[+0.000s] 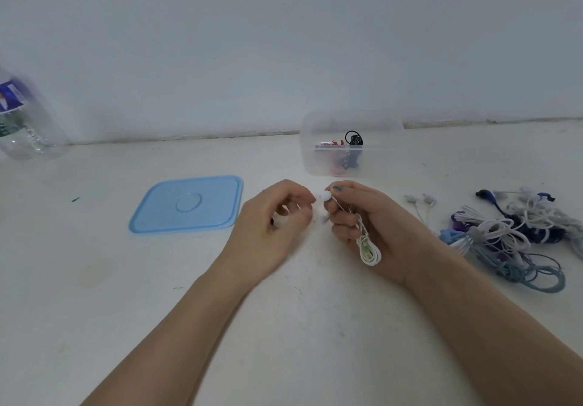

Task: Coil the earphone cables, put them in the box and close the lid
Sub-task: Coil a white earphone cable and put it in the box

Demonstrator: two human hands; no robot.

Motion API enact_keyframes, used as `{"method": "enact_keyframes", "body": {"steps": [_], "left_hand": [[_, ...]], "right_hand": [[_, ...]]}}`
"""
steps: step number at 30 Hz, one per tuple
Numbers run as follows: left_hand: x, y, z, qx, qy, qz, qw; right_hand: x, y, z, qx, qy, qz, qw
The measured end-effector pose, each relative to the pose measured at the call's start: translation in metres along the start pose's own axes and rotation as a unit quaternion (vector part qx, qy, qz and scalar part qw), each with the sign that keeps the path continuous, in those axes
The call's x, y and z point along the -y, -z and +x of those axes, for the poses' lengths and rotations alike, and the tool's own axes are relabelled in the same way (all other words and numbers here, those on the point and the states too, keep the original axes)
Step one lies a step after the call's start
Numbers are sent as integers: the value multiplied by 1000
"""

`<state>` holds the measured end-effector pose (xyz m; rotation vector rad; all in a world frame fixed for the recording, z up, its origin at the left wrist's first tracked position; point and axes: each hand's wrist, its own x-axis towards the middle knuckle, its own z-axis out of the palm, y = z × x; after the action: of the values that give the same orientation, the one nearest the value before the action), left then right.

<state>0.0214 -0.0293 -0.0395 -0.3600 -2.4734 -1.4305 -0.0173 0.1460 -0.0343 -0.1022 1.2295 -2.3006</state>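
While a small white earphone coil [369, 249] is pinched in the curled fingers of the right hand [372, 225], one earbud [325, 196] is left sticking out at the thumb, and the left hand [271, 225] is held just beside it with fingers loosely curled and nothing gripped. If the loose end is not tucked in, the coil could be expected to spring open when it is released, since the thin cable looks springy. A snag could also be caused by the tangled heap of earphones [511, 235] lying near the right forearm, were a loop caught and dragged. The clear box [350, 145] is set beyond the hands near the wall, open, with a black coil and something red already inside; its blue lid [187, 203] lies flat, well apart to the left. The worktop [94, 279] is pale, scuffed and faintly stained, and is backed by a plain whitish wall [284, 42]. A clear plastic bottle [22, 118] is seen at the far left edge.
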Motion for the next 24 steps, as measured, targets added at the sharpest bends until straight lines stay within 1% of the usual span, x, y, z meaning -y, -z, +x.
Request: {"method": "enact_keyframes", "body": {"steps": [2,4,8,11,16,21,24], "left_hand": [[5,-6,-1,19,-39,80,996],[8,-10,1,22,-53,116,992],[10,-9,3,8,-53,122,991],[12,-7,5,-21,-68,142,987],[15,-2,12,-52,-101,175,978],[15,-3,12,-73,-120,164,976],[12,-4,11,-80,-102,138,982]], "right_hand": [[0,-1,1,-2,-1,7,1000],[0,-2,1,-4,3,9,1000],[-1,-2,2,-26,24,16,999],[-4,-4,3,-43,44,-17,998],[-8,-6,3,-49,62,-65,995],[-9,-6,4,-50,69,-91,992],[-9,-7,5,-60,81,-104,990]]}}
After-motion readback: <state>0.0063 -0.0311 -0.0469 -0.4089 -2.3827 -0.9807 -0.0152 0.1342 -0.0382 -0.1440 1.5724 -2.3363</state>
